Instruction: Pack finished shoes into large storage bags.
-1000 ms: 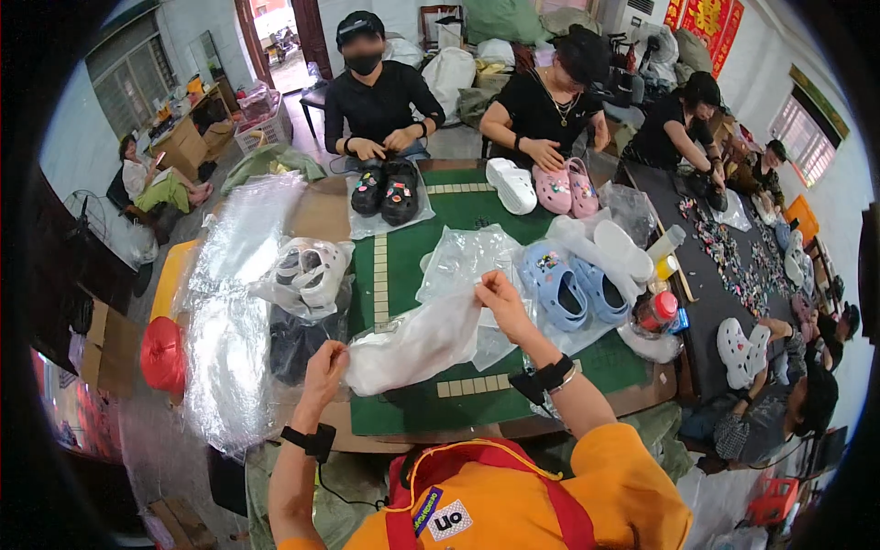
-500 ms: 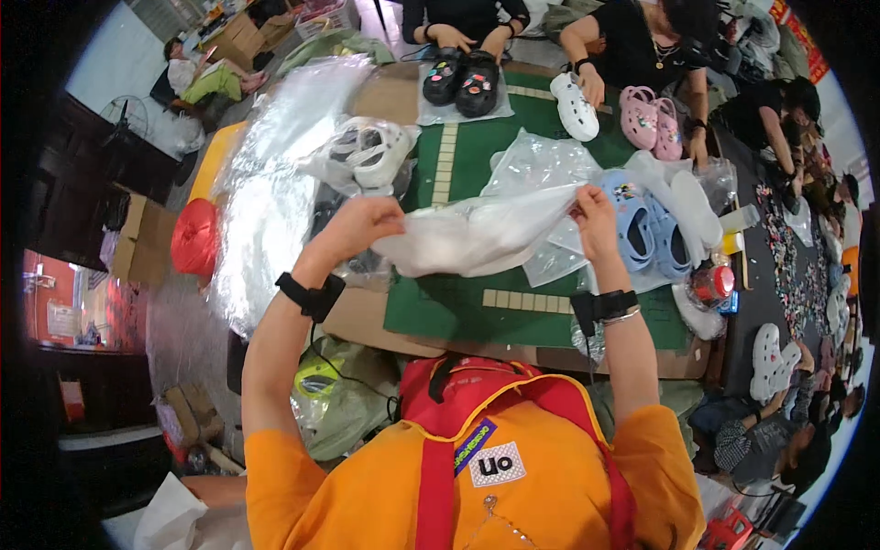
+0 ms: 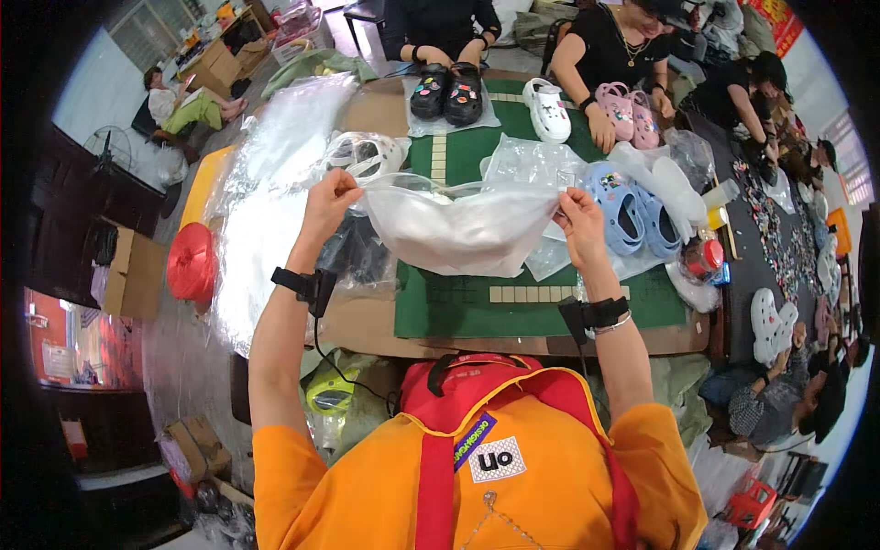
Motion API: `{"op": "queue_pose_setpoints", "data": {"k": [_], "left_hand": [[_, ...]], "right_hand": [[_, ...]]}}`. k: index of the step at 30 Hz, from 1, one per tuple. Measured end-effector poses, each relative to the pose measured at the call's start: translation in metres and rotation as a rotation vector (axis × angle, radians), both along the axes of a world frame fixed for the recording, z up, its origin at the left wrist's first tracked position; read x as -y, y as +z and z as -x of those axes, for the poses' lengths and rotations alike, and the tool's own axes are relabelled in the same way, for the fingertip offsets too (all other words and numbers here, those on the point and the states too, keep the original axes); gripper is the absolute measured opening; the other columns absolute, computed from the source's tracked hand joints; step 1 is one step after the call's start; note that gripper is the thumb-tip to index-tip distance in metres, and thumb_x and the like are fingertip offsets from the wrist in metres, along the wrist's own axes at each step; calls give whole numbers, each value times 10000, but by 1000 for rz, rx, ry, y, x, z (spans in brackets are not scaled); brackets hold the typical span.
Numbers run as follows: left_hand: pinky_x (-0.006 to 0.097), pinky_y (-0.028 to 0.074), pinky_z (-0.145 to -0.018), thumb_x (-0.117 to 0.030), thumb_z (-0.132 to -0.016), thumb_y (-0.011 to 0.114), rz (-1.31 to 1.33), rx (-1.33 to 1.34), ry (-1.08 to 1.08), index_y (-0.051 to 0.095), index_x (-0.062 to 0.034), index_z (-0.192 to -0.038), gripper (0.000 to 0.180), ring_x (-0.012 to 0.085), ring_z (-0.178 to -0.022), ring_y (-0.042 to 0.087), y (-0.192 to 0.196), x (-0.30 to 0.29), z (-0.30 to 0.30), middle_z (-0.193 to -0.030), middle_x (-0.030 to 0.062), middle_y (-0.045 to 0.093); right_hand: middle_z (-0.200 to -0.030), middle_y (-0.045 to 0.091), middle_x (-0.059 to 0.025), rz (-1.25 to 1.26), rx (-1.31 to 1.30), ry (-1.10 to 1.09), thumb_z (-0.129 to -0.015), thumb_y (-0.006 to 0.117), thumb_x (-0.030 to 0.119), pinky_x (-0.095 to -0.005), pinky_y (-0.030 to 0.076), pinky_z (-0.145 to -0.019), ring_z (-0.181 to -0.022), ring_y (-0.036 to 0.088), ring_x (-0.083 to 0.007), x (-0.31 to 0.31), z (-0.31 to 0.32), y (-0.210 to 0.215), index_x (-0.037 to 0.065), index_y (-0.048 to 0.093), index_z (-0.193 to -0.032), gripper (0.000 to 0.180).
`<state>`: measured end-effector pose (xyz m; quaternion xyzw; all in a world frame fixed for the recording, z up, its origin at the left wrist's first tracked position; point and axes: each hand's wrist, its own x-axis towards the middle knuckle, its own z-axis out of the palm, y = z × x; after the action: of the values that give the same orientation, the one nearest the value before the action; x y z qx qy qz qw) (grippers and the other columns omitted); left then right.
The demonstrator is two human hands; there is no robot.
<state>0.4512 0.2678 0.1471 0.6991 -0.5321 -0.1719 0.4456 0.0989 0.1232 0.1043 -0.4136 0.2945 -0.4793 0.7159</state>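
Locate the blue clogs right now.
In the head view, the blue clogs lie just right of the right hand, up and left of the red-lidded jar.

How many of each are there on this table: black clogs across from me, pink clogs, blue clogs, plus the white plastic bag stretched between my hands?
White plastic bag: 1
Black clogs: 2
Pink clogs: 2
Blue clogs: 2
Total: 7
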Motion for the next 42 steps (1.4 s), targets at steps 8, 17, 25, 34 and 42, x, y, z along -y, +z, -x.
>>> {"op": "queue_pose_setpoints", "data": {"k": [8,17,25,34,42], "left_hand": [[374,275,-879,-237,-692,614,240,746,-213,522,-123,-1037,375,227,-1027,433,25,60,113,-1053,43,520],[366,357,-764,-227,-735,565,190,489,-512,541,-104,-996,290,244,-891,501,-6,112,184,-942,85,550],[282,420,-558,-136,-739,585,142,16,-508,565,-10,-827,155,224,-633,551,2,106,208,-732,112,566],[325,410,-542,-152,-749,550,66,119,-535,547,-25,-767,129,276,-626,544,11,113,193,-700,117,566],[389,411,-601,-190,-761,499,-106,448,-504,541,-49,-770,147,325,-697,536,9,88,145,-751,147,566]], "right_hand": [[-809,527,3,16,3,-13,-806,528,82,-258,439,-681,-731,514,-88,-2,3,3,62,494,-909,110],[-751,536,-30,70,-137,-16,-796,521,105,-248,440,-667,-707,521,-114,3,9,2,14,504,-846,105],[-747,535,-27,325,-300,96,-793,504,37,-220,421,-641,-699,503,-92,-3,10,9,-12,506,-855,79],[-731,537,-25,218,-293,113,-795,530,82,-221,426,-612,-676,504,-84,6,8,15,-7,511,-842,103],[-724,512,-13,267,-277,40,-799,523,96,-222,407,-640,-683,477,-80,14,25,-4,17,506,-829,86]]}}
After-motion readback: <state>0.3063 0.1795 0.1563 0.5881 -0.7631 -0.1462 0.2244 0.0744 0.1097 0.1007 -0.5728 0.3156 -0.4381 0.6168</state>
